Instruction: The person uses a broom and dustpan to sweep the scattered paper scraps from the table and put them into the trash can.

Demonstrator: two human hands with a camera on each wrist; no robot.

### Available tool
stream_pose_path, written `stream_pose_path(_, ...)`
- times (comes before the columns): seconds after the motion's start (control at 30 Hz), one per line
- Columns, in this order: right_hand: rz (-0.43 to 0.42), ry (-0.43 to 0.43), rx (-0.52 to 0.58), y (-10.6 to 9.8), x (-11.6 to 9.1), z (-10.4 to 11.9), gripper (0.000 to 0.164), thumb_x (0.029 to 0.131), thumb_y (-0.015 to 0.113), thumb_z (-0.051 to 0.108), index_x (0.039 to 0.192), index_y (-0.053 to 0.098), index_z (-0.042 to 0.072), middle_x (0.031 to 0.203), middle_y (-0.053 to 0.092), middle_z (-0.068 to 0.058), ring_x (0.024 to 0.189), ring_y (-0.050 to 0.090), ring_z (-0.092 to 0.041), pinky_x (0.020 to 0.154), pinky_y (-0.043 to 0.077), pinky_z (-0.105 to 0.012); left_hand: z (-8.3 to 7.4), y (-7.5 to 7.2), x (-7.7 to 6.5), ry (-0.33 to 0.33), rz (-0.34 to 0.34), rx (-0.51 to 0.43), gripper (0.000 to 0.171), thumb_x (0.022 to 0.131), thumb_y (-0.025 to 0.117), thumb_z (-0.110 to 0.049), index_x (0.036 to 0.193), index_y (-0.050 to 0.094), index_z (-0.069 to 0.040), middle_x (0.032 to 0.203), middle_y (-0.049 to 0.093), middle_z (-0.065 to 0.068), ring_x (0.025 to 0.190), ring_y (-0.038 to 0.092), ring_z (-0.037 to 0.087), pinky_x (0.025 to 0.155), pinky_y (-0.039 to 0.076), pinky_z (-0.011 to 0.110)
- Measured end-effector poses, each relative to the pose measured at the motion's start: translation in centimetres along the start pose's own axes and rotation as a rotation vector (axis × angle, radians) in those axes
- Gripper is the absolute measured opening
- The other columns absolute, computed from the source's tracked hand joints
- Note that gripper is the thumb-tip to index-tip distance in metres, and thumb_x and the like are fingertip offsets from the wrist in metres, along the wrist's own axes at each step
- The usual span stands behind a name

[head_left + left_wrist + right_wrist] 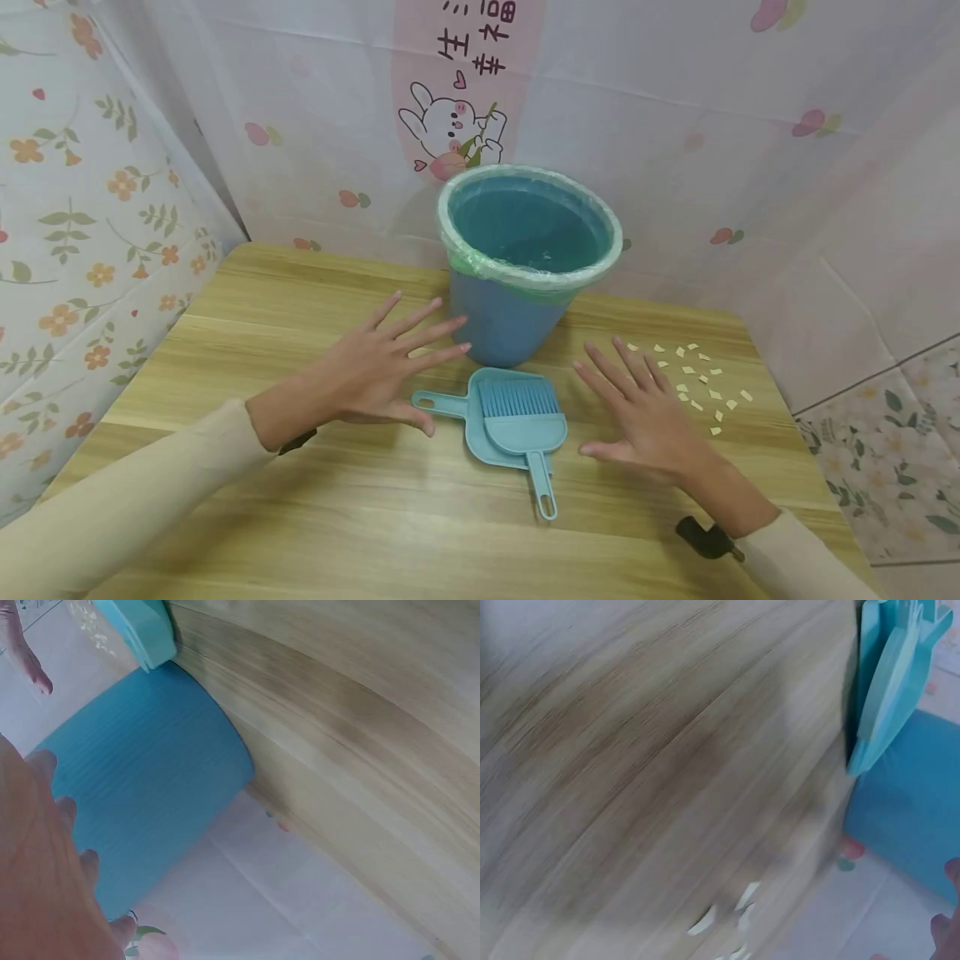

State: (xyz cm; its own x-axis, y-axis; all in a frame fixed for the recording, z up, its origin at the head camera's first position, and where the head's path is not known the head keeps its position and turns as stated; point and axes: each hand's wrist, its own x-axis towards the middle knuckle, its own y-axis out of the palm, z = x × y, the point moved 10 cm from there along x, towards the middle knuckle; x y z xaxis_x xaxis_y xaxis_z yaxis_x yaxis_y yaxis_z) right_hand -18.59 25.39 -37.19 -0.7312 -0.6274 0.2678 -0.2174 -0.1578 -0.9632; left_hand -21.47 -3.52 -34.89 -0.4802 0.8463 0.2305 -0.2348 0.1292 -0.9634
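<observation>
My left hand (367,371) is spread over the table, left of a blue brush (522,417) that lies on a blue dustpan (477,437). The dustpan's handle points left, near my left thumb; the brush's handle points toward me. To the right of them my right hand (645,417) is held with fingers apart, holding nothing. Just beyond its fingers lie several small pale scraps (703,379). A blue bin (506,321) with a clear bag over its rim stands upright behind the dustpan. In the left wrist view the bin (150,780) is beyond my left fingertips.
The wooden table (390,533) ends at a patterned cloth (315,175) hung behind the bin. Another flowered cloth (82,275) hangs along the left side. Tiled floor or wall (885,467) shows past the table's right edge.
</observation>
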Motion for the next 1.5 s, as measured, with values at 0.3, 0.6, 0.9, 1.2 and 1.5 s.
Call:
stream_pose_path(0.3,-0.006,0.034,-0.025,0.5,-1.3,-2.1,0.104,0.098,0.029,0.093,0.174,0.031,0.023,0.179,0.029,-0.011,0.166,0.017,-0.044,0.131,0.004,-0.062,1.2,0.9,-0.8,-0.047,0.051,-0.009,0.104,0.092,0.053,-0.091,0.173,0.038,-0.026,0.181,0.025,0.005,0.168,0.014,0.039,0.128,0.008,0.070)
stream_pose_path(0.6,0.008,0.057,-0.011,1.0,-2.3,-3.6,0.102,0.100,0.035,0.090,0.173,0.034,0.019,0.179,0.028,-0.012,0.169,0.008,-0.035,0.132,0.004,-0.060,2.7,1.9,-1.6,-0.081,0.062,0.006,0.112,0.091,0.022,-0.099,0.171,0.041,-0.025,0.181,0.027,0.008,0.166,0.019,0.042,0.126,0.015,0.073)
stream_pose_path(0.9,0.101,0.043,0.203,2.0,-1.9,-3.4,0.089,0.101,0.076,0.045,0.174,0.033,0.018,0.180,0.027,-0.009,0.166,0.018,-0.043,0.115,0.034,-0.078,3.1,2.3,-1.4,-0.060,0.018,-0.069,0.112,0.091,0.037,-0.098,0.171,0.041,-0.020,0.178,0.033,0.012,0.163,0.028,0.042,0.123,0.028,0.071)
stream_pose_path(1.2,0.142,-0.009,0.283,2.4,-0.8,-1.3,0.075,0.103,0.074,0.027,0.171,0.041,0.017,0.177,0.035,-0.007,0.162,0.029,-0.043,0.117,0.035,-0.073,1.7,3.0,-0.3,-0.012,-0.002,-0.203,0.104,0.095,0.052,-0.089,0.167,0.047,-0.014,0.160,0.056,0.010,0.150,0.050,0.035,0.119,0.042,0.058)
stream_pose_path(1.5,0.158,-0.187,0.333,2.2,0.8,2.9,0.077,0.096,0.081,0.031,0.165,0.051,0.018,0.172,0.043,-0.013,0.155,0.040,-0.043,0.113,0.043,-0.070,-0.6,4.6,0.9,0.000,0.071,-0.206,0.084,0.100,0.056,-0.081,0.140,0.072,-0.009,0.135,0.071,0.007,0.125,0.067,0.029,0.100,0.057,0.053)
